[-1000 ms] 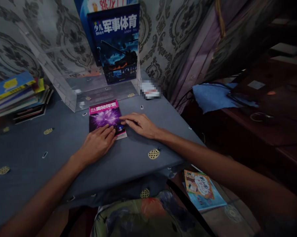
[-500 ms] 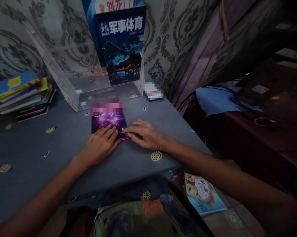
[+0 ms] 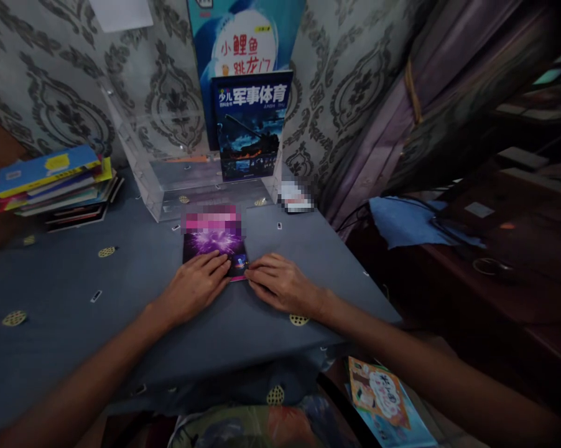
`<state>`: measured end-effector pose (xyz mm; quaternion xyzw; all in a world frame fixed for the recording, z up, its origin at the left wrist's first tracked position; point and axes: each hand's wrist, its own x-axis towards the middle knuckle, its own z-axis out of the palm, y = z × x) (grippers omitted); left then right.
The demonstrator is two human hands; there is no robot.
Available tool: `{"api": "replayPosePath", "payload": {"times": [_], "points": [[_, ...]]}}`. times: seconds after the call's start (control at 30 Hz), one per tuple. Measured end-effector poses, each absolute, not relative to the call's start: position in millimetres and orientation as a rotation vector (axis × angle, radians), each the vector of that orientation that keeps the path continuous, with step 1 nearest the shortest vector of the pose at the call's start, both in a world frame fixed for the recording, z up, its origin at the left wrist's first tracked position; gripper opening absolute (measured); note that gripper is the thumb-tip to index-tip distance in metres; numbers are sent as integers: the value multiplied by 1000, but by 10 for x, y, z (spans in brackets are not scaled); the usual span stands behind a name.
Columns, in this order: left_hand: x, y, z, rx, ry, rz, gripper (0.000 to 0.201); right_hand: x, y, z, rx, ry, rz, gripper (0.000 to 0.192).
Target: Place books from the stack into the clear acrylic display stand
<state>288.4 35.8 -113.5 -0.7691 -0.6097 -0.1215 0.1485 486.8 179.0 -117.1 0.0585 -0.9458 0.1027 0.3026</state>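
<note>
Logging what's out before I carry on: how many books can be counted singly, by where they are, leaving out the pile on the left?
Flat on the table under both hands: 1, the purple book
Standing in the clear stand: 2, the dark blue book and the light blue book behind it
On the floor: 1, the picture book
Total: 4

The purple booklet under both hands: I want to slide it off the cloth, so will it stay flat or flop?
The purple booklet looks thin and soft-covered, so it would probably bend if lifted by one edge. Lying flat on the cloth-covered table, it may drag rather than glide. It seems light.
</note>
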Motion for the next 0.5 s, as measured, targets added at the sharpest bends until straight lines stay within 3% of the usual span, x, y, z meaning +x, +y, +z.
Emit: {"api": "replayPosePath", "payload": {"times": [0.5], "points": [[2863, 450, -1056, -2352, -1818, -313, 37, 4976, 1705, -1203, 118, -2561, 311, 23]]}}
